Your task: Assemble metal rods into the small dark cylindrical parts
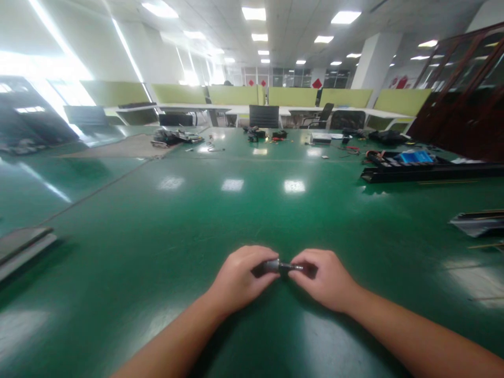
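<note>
Just above the green tabletop (252, 220), near its front middle, both hands meet at a small grey cylinder with a thin dark shaft (271, 265). My left hand (242, 273) pinches the thicker grey body between thumb and fingers. A thinner dark section runs right from it and ends in a shiny ridged metal tip. My right hand (328, 278) is closed round that tip with thumb and fingertips. The piece lies roughly level. Fingers cover part of both ends, and its exact kind cannot be made out.
A black tray (413, 168) with a blue item stands at the right. Dark metal profiles (478, 223) lie at the right edge, a flat grey slab (23, 249) at the left edge. Tools and cables (177, 137) are scattered along the far side, before a black chair (263, 115).
</note>
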Action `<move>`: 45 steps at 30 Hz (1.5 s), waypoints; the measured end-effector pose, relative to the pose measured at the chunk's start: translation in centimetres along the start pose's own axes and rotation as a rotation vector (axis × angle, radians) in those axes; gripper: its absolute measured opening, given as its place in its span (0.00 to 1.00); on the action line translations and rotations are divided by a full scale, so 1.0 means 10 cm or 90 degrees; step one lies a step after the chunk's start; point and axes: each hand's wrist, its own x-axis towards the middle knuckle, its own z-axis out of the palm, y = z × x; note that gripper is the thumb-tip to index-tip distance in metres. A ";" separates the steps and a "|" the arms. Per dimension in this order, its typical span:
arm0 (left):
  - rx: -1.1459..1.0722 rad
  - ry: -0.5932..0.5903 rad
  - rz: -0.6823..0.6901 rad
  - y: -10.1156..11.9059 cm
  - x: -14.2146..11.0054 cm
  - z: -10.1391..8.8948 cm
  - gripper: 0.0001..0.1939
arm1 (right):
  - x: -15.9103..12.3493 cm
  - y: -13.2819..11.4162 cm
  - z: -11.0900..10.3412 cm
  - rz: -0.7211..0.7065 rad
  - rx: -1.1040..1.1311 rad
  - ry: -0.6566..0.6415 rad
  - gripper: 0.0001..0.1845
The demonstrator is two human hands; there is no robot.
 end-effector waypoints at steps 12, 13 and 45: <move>0.004 -0.004 -0.013 -0.02 0.00 -0.01 0.13 | -0.01 -0.01 0.00 0.012 -0.004 0.008 0.02; 0.004 -0.003 -0.012 -0.03 0.00 -0.01 0.13 | -0.01 -0.01 0.00 0.015 -0.004 0.007 0.02; 0.008 -0.001 -0.028 -0.06 0.01 -0.03 0.13 | 0.00 0.01 -0.02 0.024 -0.007 0.013 0.02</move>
